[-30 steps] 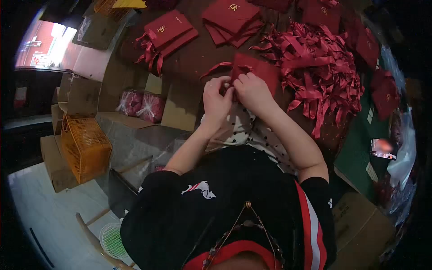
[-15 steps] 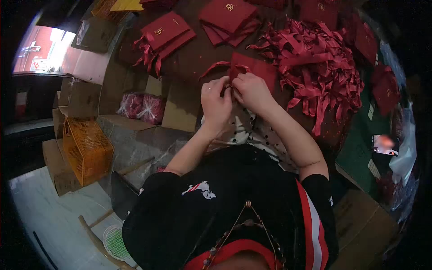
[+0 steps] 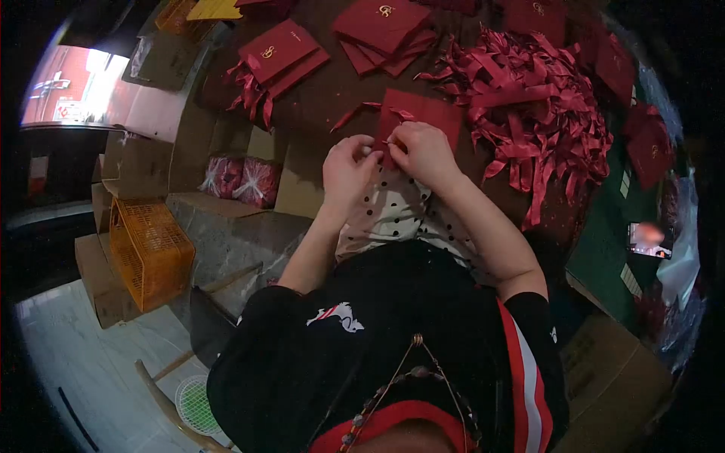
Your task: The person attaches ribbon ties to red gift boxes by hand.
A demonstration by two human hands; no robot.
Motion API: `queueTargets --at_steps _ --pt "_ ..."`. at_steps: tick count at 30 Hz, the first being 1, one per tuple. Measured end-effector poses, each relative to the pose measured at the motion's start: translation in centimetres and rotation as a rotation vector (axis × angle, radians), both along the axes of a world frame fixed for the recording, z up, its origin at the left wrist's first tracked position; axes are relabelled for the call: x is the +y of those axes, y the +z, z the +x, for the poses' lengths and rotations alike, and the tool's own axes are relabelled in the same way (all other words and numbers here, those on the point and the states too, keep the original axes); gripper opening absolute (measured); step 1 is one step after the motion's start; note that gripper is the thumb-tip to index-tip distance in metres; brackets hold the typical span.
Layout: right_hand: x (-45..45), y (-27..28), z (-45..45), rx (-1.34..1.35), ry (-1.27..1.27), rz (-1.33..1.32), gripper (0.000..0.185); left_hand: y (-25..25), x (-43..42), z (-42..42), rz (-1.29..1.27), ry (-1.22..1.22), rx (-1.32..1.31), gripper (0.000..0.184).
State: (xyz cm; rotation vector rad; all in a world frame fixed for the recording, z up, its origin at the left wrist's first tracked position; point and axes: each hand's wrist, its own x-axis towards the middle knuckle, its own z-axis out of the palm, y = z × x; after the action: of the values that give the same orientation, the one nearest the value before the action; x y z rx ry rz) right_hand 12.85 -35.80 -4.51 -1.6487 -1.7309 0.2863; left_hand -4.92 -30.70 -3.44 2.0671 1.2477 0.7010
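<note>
A flat dark red gift bag (image 3: 434, 109) lies at the table edge in front of my lap. A red satin ribbon (image 3: 353, 117) runs out from its left side, and another stretch of it shows on the bag's face. My right hand (image 3: 424, 153) rests over the bag with thumb and forefinger pinched at the ribbon; the pinched end is mostly hidden. Just left of the bag, my left hand (image 3: 349, 172) is curled, thumb and fingers close together; what it pinches, if anything, is too small to make out.
A large heap of red ribbons (image 3: 529, 113) lies to the right. Stacked red bags (image 3: 385, 26) and a ribboned bag pile (image 3: 279, 57) sit farther back. At left are an orange crate (image 3: 151, 253) and plastic-wrapped red bundles (image 3: 257, 181). A lit phone (image 3: 649, 240) lies at right.
My left hand has moved left and slightly down, away from my right hand. The bag has shifted a little to the left, showing more of its face. My right hand stays pinched.
</note>
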Motion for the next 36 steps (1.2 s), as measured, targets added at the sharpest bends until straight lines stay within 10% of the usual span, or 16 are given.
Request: queueTargets --at_steps 24,30,36 --pt "-0.2 -1.2 -1.3 0.160 -0.074 0.112 0.012 -0.3 -1.9 1.1 0.443 -0.095 -0.030 0.025" --pt "0.2 -0.4 -0.4 -0.271 0.173 0.131 0.014 -0.4 -0.8 1.0 0.301 -0.113 -0.118 0.020" --pt "1.3 -0.1 0.8 -0.111 0.111 0.154 0.012 -0.2 0.4 0.8 0.062 -0.131 -0.156 0.021"
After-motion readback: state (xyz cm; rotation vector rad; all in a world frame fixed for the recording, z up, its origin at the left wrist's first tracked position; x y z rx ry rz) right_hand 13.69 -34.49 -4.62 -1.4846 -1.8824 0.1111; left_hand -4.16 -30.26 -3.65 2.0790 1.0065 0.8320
